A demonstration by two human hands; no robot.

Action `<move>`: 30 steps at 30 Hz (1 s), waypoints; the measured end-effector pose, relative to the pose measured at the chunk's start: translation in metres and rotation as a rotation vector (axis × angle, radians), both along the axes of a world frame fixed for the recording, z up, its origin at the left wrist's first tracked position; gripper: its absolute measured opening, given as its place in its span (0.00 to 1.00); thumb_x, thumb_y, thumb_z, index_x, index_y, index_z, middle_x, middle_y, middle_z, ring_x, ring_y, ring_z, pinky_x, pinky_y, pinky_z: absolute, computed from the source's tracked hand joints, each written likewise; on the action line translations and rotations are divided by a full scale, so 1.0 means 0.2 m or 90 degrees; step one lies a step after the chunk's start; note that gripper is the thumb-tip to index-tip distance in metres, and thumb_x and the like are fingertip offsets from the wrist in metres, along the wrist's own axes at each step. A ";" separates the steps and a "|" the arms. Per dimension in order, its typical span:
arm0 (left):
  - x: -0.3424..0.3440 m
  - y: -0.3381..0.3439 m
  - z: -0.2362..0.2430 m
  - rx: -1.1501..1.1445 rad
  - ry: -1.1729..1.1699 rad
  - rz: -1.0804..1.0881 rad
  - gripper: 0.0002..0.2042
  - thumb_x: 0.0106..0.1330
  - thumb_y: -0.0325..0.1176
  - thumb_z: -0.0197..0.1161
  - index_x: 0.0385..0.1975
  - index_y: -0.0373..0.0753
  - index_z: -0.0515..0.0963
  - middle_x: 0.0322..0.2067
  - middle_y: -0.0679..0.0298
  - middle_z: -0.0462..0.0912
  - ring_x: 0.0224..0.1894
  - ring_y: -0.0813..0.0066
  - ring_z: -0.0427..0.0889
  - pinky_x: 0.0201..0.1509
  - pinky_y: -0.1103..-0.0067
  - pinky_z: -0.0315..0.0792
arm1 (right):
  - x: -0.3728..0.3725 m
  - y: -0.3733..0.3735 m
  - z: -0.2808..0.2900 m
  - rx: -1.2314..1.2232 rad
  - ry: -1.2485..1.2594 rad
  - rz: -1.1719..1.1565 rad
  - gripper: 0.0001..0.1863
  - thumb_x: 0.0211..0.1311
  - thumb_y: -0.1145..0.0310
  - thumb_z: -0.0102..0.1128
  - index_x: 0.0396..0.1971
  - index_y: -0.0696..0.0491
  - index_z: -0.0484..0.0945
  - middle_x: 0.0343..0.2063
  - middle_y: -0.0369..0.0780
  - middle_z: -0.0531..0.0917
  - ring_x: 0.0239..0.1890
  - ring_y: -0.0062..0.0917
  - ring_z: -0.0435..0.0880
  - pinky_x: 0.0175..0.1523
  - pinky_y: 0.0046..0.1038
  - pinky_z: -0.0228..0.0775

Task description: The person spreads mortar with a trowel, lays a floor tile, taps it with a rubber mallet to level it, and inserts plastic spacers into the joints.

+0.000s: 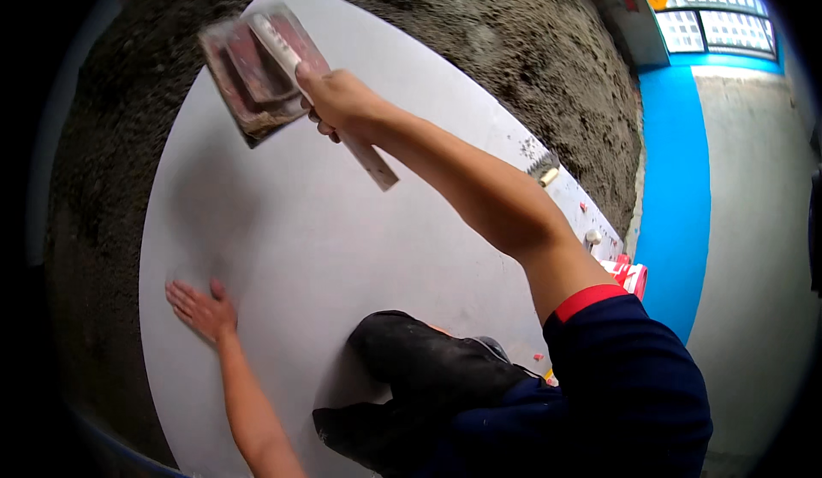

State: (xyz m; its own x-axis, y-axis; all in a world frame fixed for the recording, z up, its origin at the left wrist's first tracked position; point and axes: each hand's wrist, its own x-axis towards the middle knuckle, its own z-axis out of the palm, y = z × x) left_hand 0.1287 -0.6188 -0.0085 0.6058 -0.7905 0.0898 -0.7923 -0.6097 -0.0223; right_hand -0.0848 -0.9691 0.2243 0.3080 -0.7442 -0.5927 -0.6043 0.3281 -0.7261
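Note:
My right hand (336,101) is closed around the pale handle of a tile beater (265,67), a tool with a flat rectangular head and a worn reddish block. The arm stretches far forward, and the beater looks raised over the far end of a large light grey tile (385,230). A soft dark shadow falls on the tile between the tool and my left hand (204,309). That hand lies flat on the tile near its left edge, fingers stretched out and holding nothing. My knees, in dark trousers (402,358), rest on the tile.
Rough grey mortar (514,59) borders the tile on its far and left sides. Along the right edge lie a notched trowel (543,168), a white knob-like piece (592,237) and small red bits (583,207). A red-and-white bucket (632,278) stands near a blue-coated strip (675,187).

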 end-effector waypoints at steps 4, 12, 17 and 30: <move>-0.04 0.33 -0.10 0.013 -0.048 -0.016 0.43 0.72 0.59 0.43 0.71 0.25 0.45 0.73 0.40 0.44 0.75 0.43 0.43 0.76 0.58 0.43 | -0.48 0.08 0.46 -0.254 -0.122 0.022 0.33 0.73 0.40 0.39 0.29 0.60 0.70 0.18 0.42 0.74 0.18 0.29 0.72 0.26 0.35 0.68; -1.14 -0.29 0.15 0.316 0.113 0.088 0.52 0.66 0.70 0.43 0.70 0.22 0.42 0.71 0.33 0.39 0.75 0.38 0.38 0.75 0.53 0.38 | -1.42 0.57 -0.66 -0.113 0.231 -0.065 0.33 0.74 0.42 0.35 0.28 0.59 0.74 0.21 0.52 0.79 0.24 0.48 0.78 0.33 0.43 0.72; -1.23 -0.32 0.01 0.042 0.018 0.113 0.49 0.67 0.68 0.43 0.71 0.27 0.45 0.72 0.36 0.41 0.75 0.41 0.38 0.76 0.56 0.37 | -1.45 0.23 -0.33 0.079 0.122 -0.061 0.35 0.72 0.38 0.38 0.30 0.59 0.77 0.17 0.41 0.74 0.16 0.31 0.75 0.23 0.35 0.71; -1.30 -0.31 0.00 -0.002 0.006 0.071 0.44 0.69 0.64 0.43 0.72 0.30 0.48 0.72 0.39 0.45 0.75 0.43 0.43 0.76 0.56 0.40 | -1.68 0.42 -0.63 -0.144 0.269 -0.213 0.37 0.73 0.39 0.36 0.30 0.63 0.76 0.27 0.54 0.82 0.33 0.52 0.81 0.39 0.42 0.72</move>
State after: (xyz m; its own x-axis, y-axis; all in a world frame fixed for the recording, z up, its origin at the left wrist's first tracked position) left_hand -0.1323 -0.6803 -0.0094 0.6913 -0.7173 0.0867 -0.7192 -0.6947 -0.0129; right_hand -0.4212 -0.8851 0.0975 -0.1944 -0.8826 -0.4280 -0.7466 0.4161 -0.5191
